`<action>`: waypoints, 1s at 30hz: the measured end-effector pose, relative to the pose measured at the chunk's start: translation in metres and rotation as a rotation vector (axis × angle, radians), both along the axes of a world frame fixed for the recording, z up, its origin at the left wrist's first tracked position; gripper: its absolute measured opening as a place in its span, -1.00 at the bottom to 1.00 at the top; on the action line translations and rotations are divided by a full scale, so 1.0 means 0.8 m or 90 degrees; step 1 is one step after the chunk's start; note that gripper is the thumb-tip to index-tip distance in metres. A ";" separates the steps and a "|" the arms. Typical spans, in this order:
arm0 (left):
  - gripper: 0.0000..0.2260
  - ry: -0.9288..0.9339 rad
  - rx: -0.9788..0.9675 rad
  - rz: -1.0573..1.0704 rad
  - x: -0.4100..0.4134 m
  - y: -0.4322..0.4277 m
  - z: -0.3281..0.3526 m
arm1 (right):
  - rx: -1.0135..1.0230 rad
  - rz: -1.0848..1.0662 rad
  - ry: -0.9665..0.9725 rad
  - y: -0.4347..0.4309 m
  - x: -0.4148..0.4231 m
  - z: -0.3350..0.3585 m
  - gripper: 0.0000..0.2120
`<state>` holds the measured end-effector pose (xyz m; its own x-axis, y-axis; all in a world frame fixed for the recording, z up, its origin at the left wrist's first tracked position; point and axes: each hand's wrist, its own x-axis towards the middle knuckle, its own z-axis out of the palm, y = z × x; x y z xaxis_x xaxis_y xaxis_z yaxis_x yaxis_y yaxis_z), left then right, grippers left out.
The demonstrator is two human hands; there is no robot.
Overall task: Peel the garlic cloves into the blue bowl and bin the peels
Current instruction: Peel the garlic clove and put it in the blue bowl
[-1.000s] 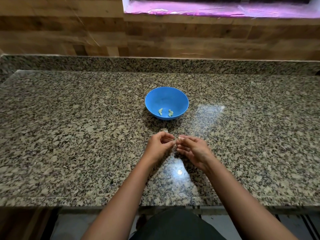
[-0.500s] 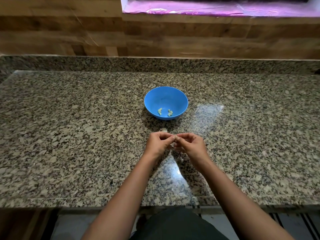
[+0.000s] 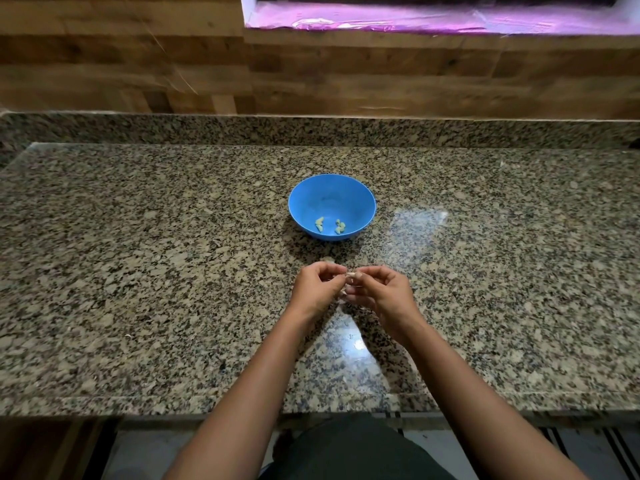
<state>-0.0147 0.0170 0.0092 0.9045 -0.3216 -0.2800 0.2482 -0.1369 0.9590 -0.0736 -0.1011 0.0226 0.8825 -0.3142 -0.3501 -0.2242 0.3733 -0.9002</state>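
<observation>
Garlic clove [image 3: 350, 274]: a small pale piece, pinched between the fingertips of both hands over the granite countertop [image 3: 138, 271], near the blue bowl [image 3: 300, 202] on its near side and not touching it. How much skin remains on it is too small to tell.

Left hand [image 3: 317, 289]: fingers curled, with the thumb and forefinger tips closed on the clove.

Right hand [image 3: 381, 292]: fingers curled, gripping the same clove from the opposite side. The two sets of fingertips touch.

The blue bowl stands upright on the countertop. Peeled cloves [image 3: 340, 226] lie inside in two small clusters at its bottom.

Background: a wood-plank wall [image 3: 104, 64], with pink film [image 3: 415, 22] along the ledge above.
</observation>
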 end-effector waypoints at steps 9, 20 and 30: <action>-0.93 0.132 -0.188 0.029 -0.005 0.000 0.002 | 0.150 0.020 0.005 -0.003 -0.001 0.007 -0.93; -0.81 0.131 -0.056 -0.010 -0.006 -0.014 0.013 | -0.521 0.085 -0.033 0.000 0.001 0.003 -0.94; -0.84 0.078 -0.121 0.080 -0.015 -0.017 0.011 | -0.229 0.070 0.018 0.010 0.008 0.006 -0.92</action>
